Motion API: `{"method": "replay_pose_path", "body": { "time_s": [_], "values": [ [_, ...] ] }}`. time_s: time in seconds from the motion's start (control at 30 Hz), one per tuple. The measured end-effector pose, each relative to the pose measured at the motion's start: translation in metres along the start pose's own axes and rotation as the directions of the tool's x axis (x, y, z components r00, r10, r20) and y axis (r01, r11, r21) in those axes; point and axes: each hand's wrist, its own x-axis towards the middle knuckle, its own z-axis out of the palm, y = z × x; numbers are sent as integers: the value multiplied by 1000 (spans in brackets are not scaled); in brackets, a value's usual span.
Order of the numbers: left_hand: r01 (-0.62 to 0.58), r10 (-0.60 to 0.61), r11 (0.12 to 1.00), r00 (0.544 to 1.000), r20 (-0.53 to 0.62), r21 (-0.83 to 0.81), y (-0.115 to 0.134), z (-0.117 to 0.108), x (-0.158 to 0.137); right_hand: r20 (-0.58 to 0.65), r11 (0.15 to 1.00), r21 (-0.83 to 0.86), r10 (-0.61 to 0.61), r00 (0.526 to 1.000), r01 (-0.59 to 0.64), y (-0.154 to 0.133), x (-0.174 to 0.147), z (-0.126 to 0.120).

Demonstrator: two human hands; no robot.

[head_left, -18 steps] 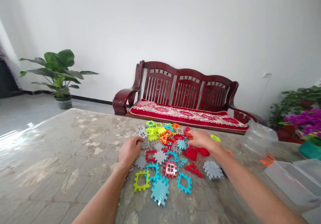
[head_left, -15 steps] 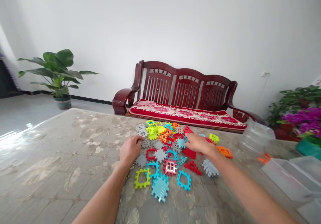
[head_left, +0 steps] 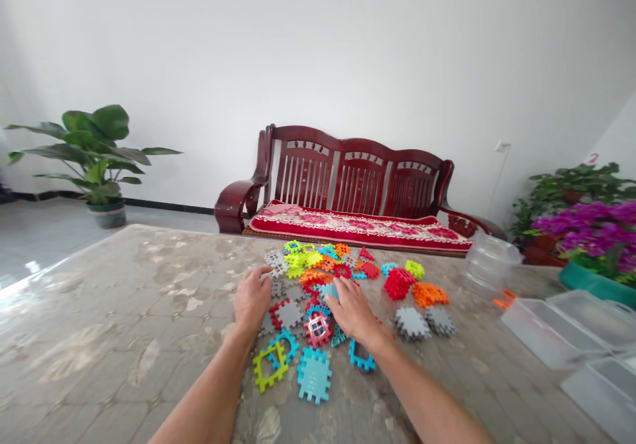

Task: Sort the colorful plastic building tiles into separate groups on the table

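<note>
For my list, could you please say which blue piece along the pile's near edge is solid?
The light-blue square, lowest piece in view; the blue frames flanking it have open centres.

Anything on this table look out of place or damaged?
A small orange item sits near the clear plastic bin, well apart from the jumbled notched pieces, so it looks stray. I see no obvious damage.
</note>
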Motion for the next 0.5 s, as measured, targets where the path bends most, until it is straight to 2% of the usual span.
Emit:
{"method": "replay_pose_path", "body": {
  "time_s": [0.1,0.2,0.27,0.33,0.43,0.5],
  "values": [
    [5,-5,1000,1000,-9,4,1,-1,-2,-47,995,-31,91,995,-92,7,-2,0],
    [5,-5,1000,1000,3,-1,1,-1,-2,-38,986,-3,164,986,-164,19,-6,13],
    [-4,4,1000,1000,10,-6,1,0,-2,-49,987,79,147,988,-143,25,-6,23],
    [-4,4,1000,1000,10,-8,0,1,-2,-114,986,156,77,990,-59,28,0,25],
    [8,-8,1000,1000,14,-7,0,1,-1,-263,990,141,13,965,25,35,26,7],
    [10,-10,1000,1000,17,-4,0,0,0,-310,995,68,96,946,-79,43,54,-11]
  ]
}}
